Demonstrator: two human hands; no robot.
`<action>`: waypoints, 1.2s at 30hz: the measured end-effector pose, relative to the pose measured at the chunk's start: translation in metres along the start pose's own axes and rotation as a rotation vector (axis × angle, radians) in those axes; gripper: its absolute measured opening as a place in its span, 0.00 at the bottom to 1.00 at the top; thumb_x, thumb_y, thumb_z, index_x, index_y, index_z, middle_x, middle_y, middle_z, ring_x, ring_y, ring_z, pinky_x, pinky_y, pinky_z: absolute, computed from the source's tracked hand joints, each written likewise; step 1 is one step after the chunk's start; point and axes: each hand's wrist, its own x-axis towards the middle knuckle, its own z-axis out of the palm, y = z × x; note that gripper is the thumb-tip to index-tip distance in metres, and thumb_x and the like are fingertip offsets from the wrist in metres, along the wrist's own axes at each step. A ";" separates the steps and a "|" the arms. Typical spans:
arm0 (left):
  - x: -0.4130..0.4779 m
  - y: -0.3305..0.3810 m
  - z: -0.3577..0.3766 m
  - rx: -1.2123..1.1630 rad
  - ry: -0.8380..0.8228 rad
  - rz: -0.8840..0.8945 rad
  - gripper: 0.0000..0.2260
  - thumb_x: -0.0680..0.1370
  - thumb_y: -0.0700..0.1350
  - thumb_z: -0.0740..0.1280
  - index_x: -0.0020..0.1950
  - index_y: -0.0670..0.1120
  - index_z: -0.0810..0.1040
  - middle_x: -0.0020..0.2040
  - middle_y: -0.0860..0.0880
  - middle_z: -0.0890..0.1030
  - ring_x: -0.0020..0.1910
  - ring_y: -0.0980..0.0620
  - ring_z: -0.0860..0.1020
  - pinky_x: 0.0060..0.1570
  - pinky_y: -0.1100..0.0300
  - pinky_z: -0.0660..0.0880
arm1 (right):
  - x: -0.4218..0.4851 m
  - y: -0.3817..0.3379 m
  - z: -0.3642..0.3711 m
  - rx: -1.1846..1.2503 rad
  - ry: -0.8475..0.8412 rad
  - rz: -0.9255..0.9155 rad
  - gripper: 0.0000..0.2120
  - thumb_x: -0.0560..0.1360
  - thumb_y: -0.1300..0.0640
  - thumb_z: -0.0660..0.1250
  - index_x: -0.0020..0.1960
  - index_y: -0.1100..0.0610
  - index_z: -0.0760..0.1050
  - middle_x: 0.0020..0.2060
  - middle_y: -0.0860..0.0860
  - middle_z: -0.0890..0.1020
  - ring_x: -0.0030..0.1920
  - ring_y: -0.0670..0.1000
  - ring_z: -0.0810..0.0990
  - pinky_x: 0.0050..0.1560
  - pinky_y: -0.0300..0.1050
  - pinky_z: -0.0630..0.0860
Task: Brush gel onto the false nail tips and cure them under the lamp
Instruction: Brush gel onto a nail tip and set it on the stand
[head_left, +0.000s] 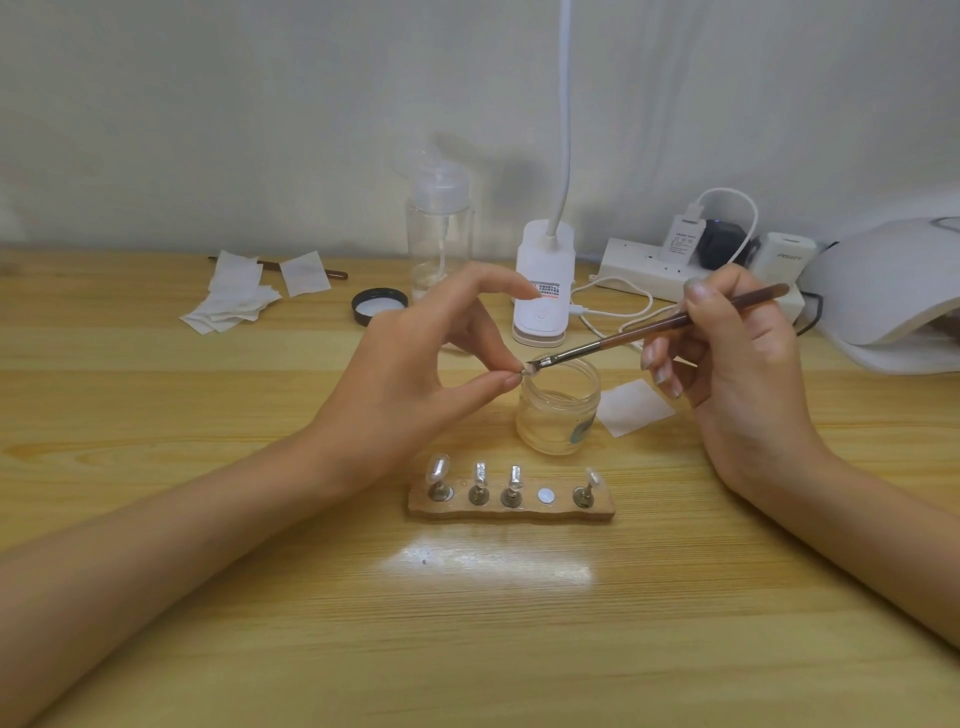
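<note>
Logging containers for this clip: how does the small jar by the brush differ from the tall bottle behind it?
The jar is short, squat and open; the bottle is tall, slim and capped. The jar stands close in front; the bottle stands farther back, nearer the wall. Both are clear.

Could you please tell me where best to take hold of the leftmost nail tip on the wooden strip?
I would pinch its short metal stem low down, coming from the front-left. The nail tip sits on top of the stem, so fingers there could mark its face, and the next peg stands close on its right.
</note>
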 end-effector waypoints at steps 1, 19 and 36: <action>0.000 0.000 0.000 -0.003 -0.001 -0.003 0.21 0.74 0.35 0.76 0.64 0.46 0.75 0.40 0.53 0.85 0.46 0.61 0.81 0.46 0.80 0.66 | 0.000 0.001 -0.001 -0.008 0.005 0.002 0.12 0.83 0.58 0.59 0.40 0.51 0.68 0.27 0.51 0.79 0.28 0.49 0.75 0.27 0.37 0.70; -0.001 0.000 0.001 -0.033 -0.010 -0.032 0.21 0.74 0.35 0.76 0.64 0.47 0.75 0.40 0.54 0.85 0.46 0.61 0.82 0.46 0.81 0.66 | 0.000 0.000 0.000 -0.016 0.001 -0.029 0.10 0.81 0.56 0.60 0.41 0.52 0.68 0.27 0.51 0.79 0.26 0.49 0.75 0.26 0.37 0.69; 0.006 0.003 -0.012 -0.452 0.079 -0.311 0.24 0.74 0.36 0.75 0.67 0.51 0.73 0.45 0.53 0.84 0.48 0.49 0.86 0.56 0.52 0.81 | 0.002 -0.001 -0.003 0.025 0.109 0.063 0.15 0.83 0.58 0.59 0.38 0.50 0.69 0.26 0.49 0.77 0.27 0.47 0.74 0.26 0.35 0.67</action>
